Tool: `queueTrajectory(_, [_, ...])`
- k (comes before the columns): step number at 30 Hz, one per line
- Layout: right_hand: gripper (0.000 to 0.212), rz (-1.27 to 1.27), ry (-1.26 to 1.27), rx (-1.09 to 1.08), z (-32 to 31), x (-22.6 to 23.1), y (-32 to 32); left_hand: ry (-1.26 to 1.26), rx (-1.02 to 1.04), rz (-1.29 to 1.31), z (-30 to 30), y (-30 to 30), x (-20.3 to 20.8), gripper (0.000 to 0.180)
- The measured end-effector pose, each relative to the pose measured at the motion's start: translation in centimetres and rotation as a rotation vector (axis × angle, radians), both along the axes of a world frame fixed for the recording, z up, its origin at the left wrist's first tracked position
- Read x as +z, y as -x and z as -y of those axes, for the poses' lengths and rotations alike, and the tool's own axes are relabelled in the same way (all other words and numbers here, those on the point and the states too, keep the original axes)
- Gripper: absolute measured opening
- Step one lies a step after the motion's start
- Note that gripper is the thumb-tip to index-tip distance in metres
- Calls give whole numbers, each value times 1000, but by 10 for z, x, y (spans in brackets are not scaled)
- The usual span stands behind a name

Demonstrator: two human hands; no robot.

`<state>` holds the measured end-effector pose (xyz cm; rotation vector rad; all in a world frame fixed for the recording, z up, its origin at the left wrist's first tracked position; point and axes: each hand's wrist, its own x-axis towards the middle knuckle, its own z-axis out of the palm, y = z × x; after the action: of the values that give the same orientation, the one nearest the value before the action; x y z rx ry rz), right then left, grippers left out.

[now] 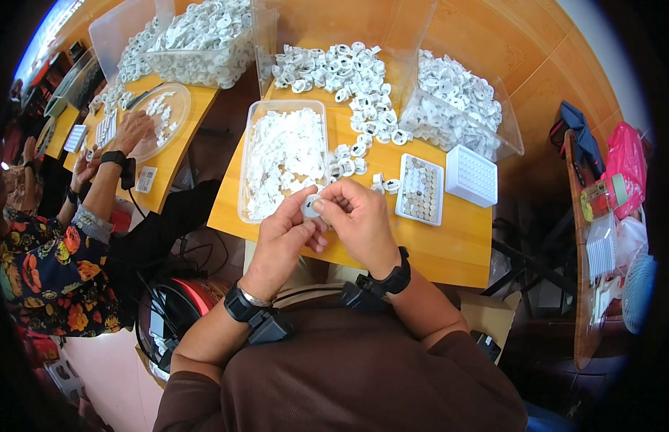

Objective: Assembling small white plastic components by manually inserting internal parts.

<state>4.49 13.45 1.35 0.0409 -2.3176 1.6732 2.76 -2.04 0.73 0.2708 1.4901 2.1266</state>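
Between my two hands, just in front of the table's near edge, is a round white plastic part (pixel 312 206) with a small dark slot. My left hand (pixel 282 229) pinches it from the left, fingers curled behind. The thumb and fingers of my right hand (pixel 357 217) close on its right side. Right behind my hands stands a clear tub (pixel 242 189) filled with small white plastic pieces (pixel 287 147). To the right of my right hand lies a white tray (pixel 400 207) of small round silvery discs (pixel 421 189); a few white round parts (pixel 385 183) lie beside it.
A pile of white round parts (pixel 334 68) spreads across the back of the wooden table (pixel 457 248). Clear bins (pixel 511 137) hold more of them. A white slotted block (pixel 472 175) stands right of the tray. At left, a co-worker's hand (pixel 133 129) reaches over a round tray (pixel 184 108).
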Motion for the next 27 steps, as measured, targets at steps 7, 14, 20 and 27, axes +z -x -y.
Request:
queueTrajectory(7, [17,-80,-124,-5,-2,9,-1,49,11,-100,-2,1,-1,58])
queueTrajectory(14, [15,-119,-260,-41,-3,14,-2,243,-35,-336,-3,-2,0,60])
queueTrajectory(20, [15,-119,-312,-22,-7,19,-6,381,-51,-451,-5,-4,4,60])
queueTrajectory(27, [15,-106,-334,-15,-6,19,-6,409,-41,-540,-4,-5,1,60])
